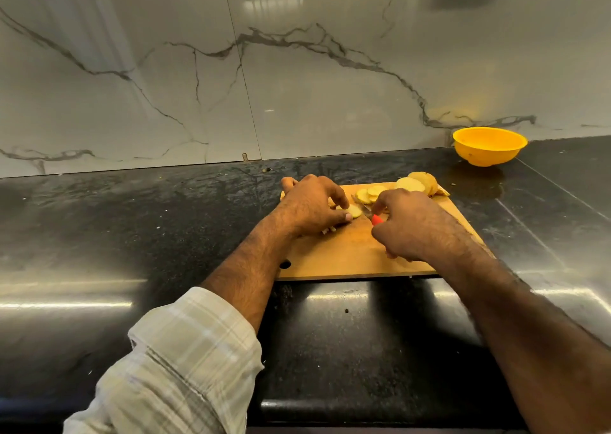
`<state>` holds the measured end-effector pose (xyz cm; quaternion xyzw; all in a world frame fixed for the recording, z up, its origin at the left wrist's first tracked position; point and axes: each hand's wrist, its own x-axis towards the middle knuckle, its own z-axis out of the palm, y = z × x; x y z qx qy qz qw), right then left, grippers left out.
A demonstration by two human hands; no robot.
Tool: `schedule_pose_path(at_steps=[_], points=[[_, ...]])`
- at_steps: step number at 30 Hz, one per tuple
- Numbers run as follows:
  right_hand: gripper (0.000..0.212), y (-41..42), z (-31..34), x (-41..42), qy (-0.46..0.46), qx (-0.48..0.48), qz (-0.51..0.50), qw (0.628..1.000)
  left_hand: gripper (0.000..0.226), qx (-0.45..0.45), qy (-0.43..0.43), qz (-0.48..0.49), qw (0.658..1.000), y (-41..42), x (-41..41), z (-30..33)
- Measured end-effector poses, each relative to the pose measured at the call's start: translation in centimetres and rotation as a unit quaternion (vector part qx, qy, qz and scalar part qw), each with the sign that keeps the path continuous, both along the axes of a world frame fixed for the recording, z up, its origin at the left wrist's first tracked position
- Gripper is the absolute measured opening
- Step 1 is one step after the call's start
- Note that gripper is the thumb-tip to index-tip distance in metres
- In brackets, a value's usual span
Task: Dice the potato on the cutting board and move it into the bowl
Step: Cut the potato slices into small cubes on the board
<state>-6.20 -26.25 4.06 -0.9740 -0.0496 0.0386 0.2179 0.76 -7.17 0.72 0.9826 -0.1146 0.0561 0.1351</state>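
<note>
Your potato is in pieces on the wooden cutting board (pixel 347 255): one round slice (pixel 354 211) lies under your left fingertips near the middle, a small heap of slices (pixel 370 194) sits just beyond it, and the uncut chunk of potato (pixel 420 182) rests at the far right corner with a scrap of peel beside it. Your left hand (pixel 310 205) arches over the board, fingers curled down and slightly spread, tips and thumb pinching the single slice to hold it flat. Your right hand (pixel 410 223) is wrapped around the red handle of a knife (pixel 372 217), fingers pressed together; only a bit of handle and the short blade show, the blade pointing toward the slice. The yellow bowl (pixel 489 146) stands well apart from the board, at the back right of the black countertop (pixel 132 228), against the marble-patterned wall (pixel 231 70). A plaid sleeve (pixel 185 364) covers your left forearm.
</note>
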Motion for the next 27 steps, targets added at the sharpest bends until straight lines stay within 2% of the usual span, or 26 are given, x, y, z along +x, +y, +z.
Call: schedule_pose_path(at_steps=[6, 12, 19, 27], points=[[0.052, 0.3, -0.5, 0.1, -0.009, -0.016, 0.012, 1.000, 0.020, 0.003, -0.009, -0.005, 1.000, -0.5, -0.2, -0.1], [0.046, 0.9, -0.9, 0.2, -0.022, -0.041, 0.017, 0.999, 0.022, 0.022, 0.000, -0.014, 1.000, -0.6, -0.4, 0.3], [0.047, 1.6, -1.0, 0.4, 0.005, -0.047, 0.017, 0.999, 0.024, 0.065, 0.004, -0.029, 0.997, -0.8, -0.2, 0.4], [0.045, 2.0, -1.0, 0.8, 0.007, -0.050, 0.031, 0.998, 0.022, 0.061, -0.002, -0.040, 0.997, -0.7, -0.4, 0.5]])
